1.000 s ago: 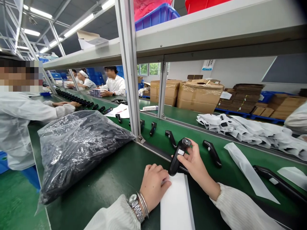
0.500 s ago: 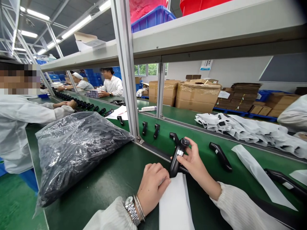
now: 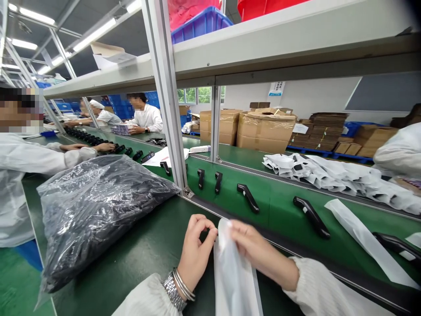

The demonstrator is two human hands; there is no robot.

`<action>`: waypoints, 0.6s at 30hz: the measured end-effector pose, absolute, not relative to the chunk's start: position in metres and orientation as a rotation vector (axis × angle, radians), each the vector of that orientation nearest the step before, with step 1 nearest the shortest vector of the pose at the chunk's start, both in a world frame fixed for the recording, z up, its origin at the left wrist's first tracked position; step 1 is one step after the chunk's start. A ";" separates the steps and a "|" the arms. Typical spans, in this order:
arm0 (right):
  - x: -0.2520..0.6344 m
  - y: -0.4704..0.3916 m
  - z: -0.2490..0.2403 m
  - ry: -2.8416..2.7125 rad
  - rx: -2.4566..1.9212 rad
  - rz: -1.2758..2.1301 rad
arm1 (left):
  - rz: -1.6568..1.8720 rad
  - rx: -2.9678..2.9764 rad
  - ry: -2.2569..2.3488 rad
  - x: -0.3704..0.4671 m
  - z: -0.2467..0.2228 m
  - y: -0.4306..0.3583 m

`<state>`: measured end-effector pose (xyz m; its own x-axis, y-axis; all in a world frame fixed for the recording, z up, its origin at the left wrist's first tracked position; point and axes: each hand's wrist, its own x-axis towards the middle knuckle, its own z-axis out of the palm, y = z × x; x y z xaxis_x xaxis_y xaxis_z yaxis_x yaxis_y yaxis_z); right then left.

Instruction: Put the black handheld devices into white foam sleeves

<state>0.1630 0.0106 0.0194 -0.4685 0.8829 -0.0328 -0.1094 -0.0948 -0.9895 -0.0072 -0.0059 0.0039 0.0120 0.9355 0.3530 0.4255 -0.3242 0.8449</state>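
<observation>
A long white pouch (image 3: 235, 276) lies in front of me, its upper end raised between my hands. My left hand (image 3: 197, 245) is closed, thumb and index finger pinched at the pouch's upper left edge. My right hand (image 3: 258, 250), slightly blurred, grips the pouch's top from the right. A faint bulge shows through the pouch, and the black handheld device seen earlier is out of sight. Beyond my hands, a black angled handheld device (image 3: 248, 197) lies on the green belt (image 3: 272, 215), with another black device (image 3: 311, 217) to its right.
A clear plastic bag of dark items (image 3: 101, 210) lies to the left. A metal post (image 3: 166, 96) rises ahead, under a shelf (image 3: 279, 39). Filled white pouches (image 3: 335, 180) are heaped at right beyond the belt. Co-workers sit at left and far right.
The black device in my right hand has gone from view, and that hand now grips the pouch's top. The pouch has risen and bulges. Devices on the belt have shifted right.
</observation>
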 end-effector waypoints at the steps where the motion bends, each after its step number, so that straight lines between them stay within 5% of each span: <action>1: 0.173 0.016 0.026 -1.345 -0.956 1.563 | 1.222 1.810 1.425 -0.009 0.003 -0.004; 8: 0.283 0.091 0.048 -1.716 -1.529 0.198 | 0.632 2.075 1.651 -0.013 -0.001 -0.003; 18: 0.180 0.181 -0.002 -1.864 -1.691 0.551 | 0.666 2.329 1.533 -0.006 -0.004 -0.005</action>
